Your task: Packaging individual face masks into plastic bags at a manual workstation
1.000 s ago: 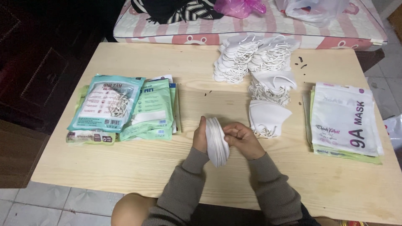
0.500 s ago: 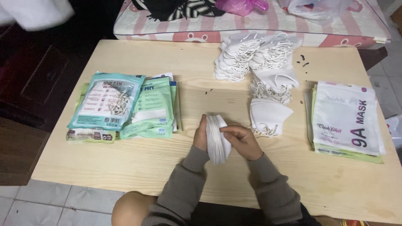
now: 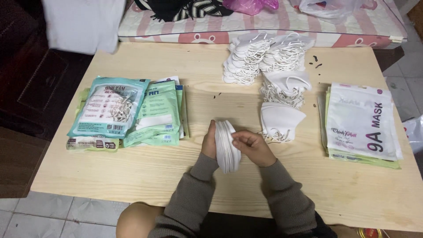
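Observation:
A thick stack of white face masks (image 3: 226, 145) stands on edge just above the wooden table (image 3: 132, 176), pressed between both palms. My left hand (image 3: 209, 140) holds its left face, fingers up along the stack. My right hand (image 3: 252, 147) grips the right face, fingers curled over the edge. Loose white masks (image 3: 280, 120) lie just beyond my right hand, with taller piles (image 3: 246, 59) behind them.
Filled teal and green mask packets (image 3: 128, 110) are heaped at the left. A pile of flat white and green pouches (image 3: 362, 123) lies at the right. A pink striped mattress (image 3: 282, 24) borders the far edge. A white cloth (image 3: 83, 24) hangs top left.
The hands and the mask stack have stayed in place. A white cloth has come further into view at the top left.

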